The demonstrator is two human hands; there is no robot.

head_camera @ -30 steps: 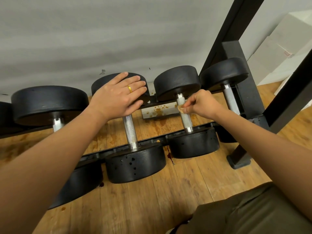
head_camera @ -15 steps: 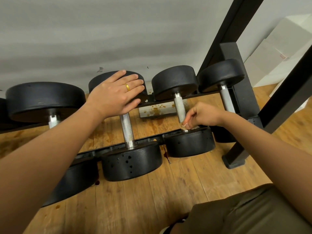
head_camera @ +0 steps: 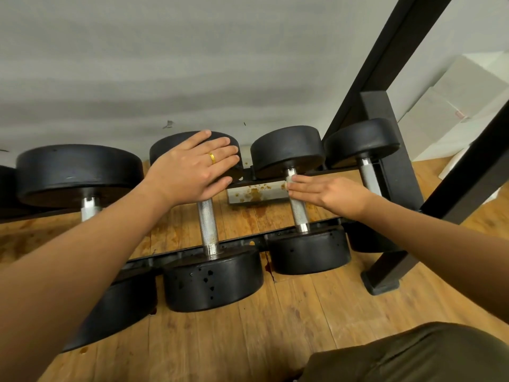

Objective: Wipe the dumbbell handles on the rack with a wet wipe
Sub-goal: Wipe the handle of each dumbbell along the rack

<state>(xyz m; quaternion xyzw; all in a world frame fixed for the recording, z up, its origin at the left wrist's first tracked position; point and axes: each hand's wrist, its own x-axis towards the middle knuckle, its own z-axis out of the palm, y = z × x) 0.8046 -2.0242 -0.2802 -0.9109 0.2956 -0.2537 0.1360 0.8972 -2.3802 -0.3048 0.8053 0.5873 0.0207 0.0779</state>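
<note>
Wood floor (head_camera: 248, 340), grey wall (head_camera: 165, 64) above. Left hand (head_camera: 192, 172) flat on a dumbbell (head_camera: 212, 279); right hand (head_camera: 330, 194) presses wipe (head_camera: 288, 186) to handle (head_camera: 298, 213), fingers straight.

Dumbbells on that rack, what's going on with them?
A person is cleaning them with bare hands. The left grip rests flat on the far head of the middle dumbbell. The right grip, fingers straight, presses a small wet wipe against the upper end of the handle of the next dumbbell to the right. The rest of that handle shows bare below the fingers.
</note>
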